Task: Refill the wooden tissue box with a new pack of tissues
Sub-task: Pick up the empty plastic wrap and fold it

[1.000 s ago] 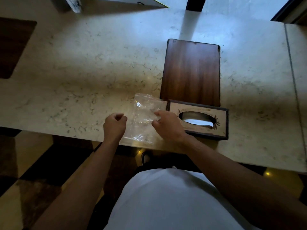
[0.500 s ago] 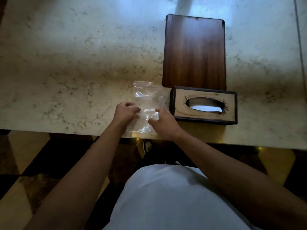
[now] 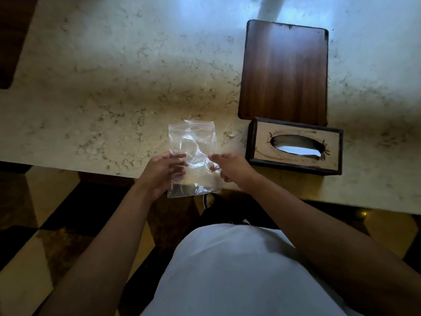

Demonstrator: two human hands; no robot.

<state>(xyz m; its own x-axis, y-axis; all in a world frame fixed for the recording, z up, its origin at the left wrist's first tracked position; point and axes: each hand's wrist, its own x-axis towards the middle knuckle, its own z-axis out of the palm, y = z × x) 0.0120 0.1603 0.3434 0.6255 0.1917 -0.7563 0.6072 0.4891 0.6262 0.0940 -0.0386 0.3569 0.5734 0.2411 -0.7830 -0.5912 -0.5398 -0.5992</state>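
A clear plastic wrapper hung over the counter edge, pinched between the left hand and right hand, fingers closed on its side edges. The wooden tissue box sat just right of the right hand, white tissue visible in its oval slot, with a dark wooden panel touching its far side.

The counter is seen to be pale veined stone, smooth with a soft sheen. The bag is made of clear, thin, glossy plastic, creased and glinting; white paper tissue is visible through the oval slot. The wooden tissue box is faced in matt light wood framed in dark wood, and the board is finished in dark, smooth, satin wood grain.
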